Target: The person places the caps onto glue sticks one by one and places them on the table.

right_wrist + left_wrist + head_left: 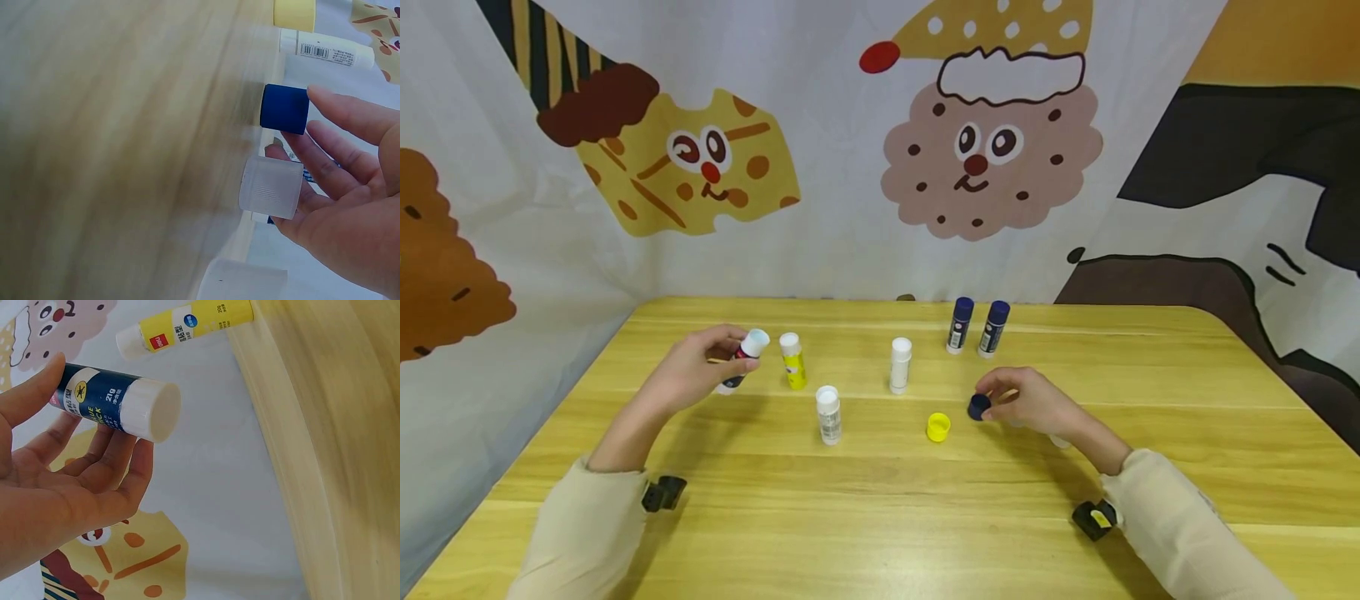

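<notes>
Beside yellow cap (pixel 937 427), navy cap (pixel 978 407) pinched by R hand (pixel 1028 402); well left, stick (pixel 103 394) gripped by L hand (pixel 688 367); clear cap (pixel 270 187) poss. knocked by low R fingers.

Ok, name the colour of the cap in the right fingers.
The cap is dark blue, clearest from the right wrist.

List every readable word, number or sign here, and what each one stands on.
"21g 净含量": navy glue stick
"UE", "CK", partly hidden: navy glue stick
"deli": yellow glue stick
"20g": yellow glue stick
Barcode: white glue stick; print beside it too small
Other print: too small or blurred.
</notes>
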`<act>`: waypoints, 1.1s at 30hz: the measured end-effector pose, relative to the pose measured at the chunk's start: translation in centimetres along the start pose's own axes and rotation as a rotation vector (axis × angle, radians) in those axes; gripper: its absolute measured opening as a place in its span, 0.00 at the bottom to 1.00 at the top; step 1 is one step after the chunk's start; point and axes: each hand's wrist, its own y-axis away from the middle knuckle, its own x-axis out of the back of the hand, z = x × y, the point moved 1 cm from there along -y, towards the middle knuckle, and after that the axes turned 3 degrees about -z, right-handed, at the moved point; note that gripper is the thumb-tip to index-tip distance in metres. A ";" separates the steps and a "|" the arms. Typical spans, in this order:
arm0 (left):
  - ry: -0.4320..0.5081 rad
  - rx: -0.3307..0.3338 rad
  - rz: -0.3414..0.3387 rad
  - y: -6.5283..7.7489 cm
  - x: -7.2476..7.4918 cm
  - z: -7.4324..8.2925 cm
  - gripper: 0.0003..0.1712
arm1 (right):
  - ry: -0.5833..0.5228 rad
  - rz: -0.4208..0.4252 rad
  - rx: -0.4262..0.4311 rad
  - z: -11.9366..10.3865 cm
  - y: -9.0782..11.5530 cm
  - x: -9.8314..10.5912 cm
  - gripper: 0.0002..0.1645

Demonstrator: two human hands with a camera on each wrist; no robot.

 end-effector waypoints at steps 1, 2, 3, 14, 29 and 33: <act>0.002 -0.002 -0.001 0.0 0.0 0.0 0.20 | 0.002 0.001 -0.001 -0.1 0.0 0.0 0.20; 0.005 -0.003 -0.002 0.1 0.0 0.1 0.20 | 0.004 0.001 -0.001 -0.1 0.0 0.0 0.20; 0.008 -0.005 -0.003 0.1 0.0 0.1 0.19 | 0.006 0.003 -0.001 -0.1 0.0 0.0 0.19; 0.006 -0.020 -0.006 0.1 -0.2 0.5 0.19 | 0.047 0.002 0.013 0.1 -0.3 0.1 0.19; -0.025 -0.032 -0.014 0.3 -0.3 1.3 0.19 | 0.071 0.004 -0.013 0.0 -0.3 0.1 0.19; -0.025 -0.029 -0.011 0.4 -0.4 1.5 0.20 | 0.043 0.001 -0.028 -0.1 -0.1 0.0 0.20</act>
